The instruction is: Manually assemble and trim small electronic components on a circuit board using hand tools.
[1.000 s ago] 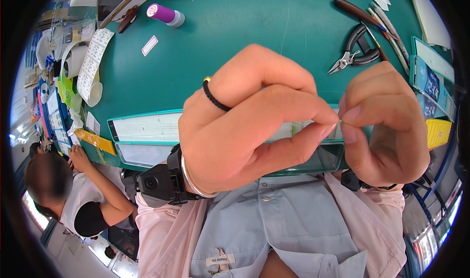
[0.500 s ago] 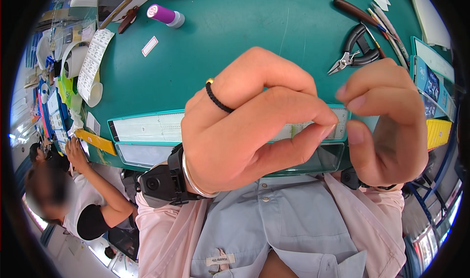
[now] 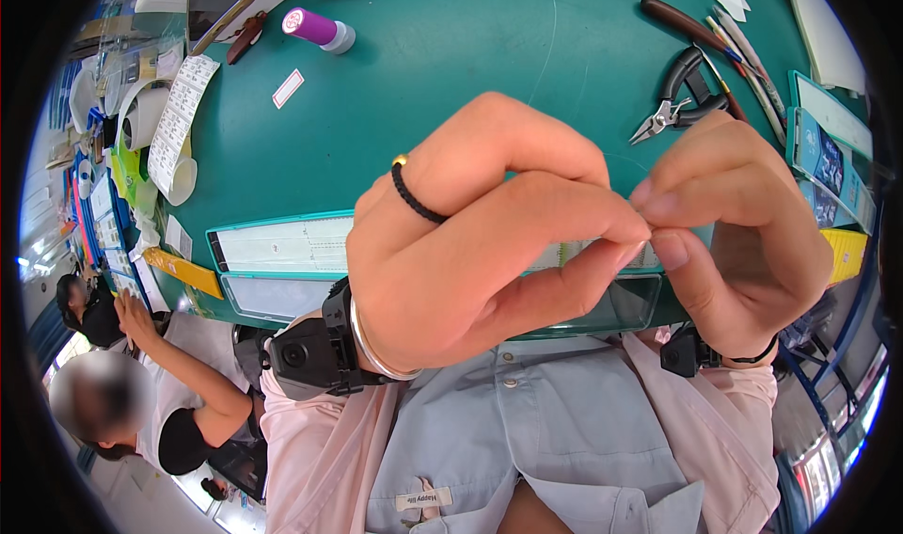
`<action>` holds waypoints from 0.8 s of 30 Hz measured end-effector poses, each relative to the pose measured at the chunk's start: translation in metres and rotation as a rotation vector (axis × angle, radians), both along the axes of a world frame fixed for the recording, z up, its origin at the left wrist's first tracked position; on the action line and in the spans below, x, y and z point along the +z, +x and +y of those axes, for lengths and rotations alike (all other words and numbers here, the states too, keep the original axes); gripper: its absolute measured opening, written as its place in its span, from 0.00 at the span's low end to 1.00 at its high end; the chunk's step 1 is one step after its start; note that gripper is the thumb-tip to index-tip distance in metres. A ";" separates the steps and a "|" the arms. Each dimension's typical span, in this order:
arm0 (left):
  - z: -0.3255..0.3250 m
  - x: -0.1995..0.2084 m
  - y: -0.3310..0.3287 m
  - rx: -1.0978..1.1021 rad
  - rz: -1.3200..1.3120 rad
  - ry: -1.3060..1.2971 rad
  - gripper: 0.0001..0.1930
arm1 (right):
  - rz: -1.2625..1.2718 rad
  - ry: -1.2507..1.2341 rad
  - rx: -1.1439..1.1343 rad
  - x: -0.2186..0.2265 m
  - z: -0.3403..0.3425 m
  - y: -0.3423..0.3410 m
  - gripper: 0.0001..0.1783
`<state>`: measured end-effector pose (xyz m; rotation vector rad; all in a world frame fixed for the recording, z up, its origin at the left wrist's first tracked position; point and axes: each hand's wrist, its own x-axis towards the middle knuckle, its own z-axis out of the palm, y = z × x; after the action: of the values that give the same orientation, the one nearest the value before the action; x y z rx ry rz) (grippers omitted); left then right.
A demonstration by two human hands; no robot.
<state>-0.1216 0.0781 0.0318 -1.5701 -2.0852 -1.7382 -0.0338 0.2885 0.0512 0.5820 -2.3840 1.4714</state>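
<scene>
Both my hands meet above a green mat, fingertips nearly touching. My left hand [image 3: 470,242] is closed in a pinch of thumb and forefinger; what lies between the tips is too small to make out. A black braided cord ring with a gold bead [image 3: 401,160] circles one of its fingers. Thumb and fingers of my right hand [image 3: 743,223] are pinched together just beside the left fingertips. A fine pale thread [image 3: 553,26] curves over the mat and seems to run towards the right fingertips. Beneath the hands lies a long teal-edged case [image 3: 282,245] with a marked white strip, partly hidden.
Black-handled pliers [image 3: 673,101] and several slim tools [image 3: 752,63] lie at the far right. A purple stamp [image 3: 315,28] stands far left, near a small label [image 3: 288,89] and a printed paper strip [image 3: 183,120]. Another person [image 3: 198,393] sits at left.
My right hand has closed its fingers into a pinch and come up against the left fingertips. The thread on the mat has shifted. My left hand has hardly moved.
</scene>
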 end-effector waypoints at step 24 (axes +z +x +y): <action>0.000 0.002 0.000 -0.002 0.007 -0.014 0.12 | -0.403 -0.454 -0.045 -0.002 -0.008 0.007 0.10</action>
<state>-0.1217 0.0784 0.0333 -1.5804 -2.0980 -1.7198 -0.0272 0.2803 0.0495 0.1292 -2.1803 2.1854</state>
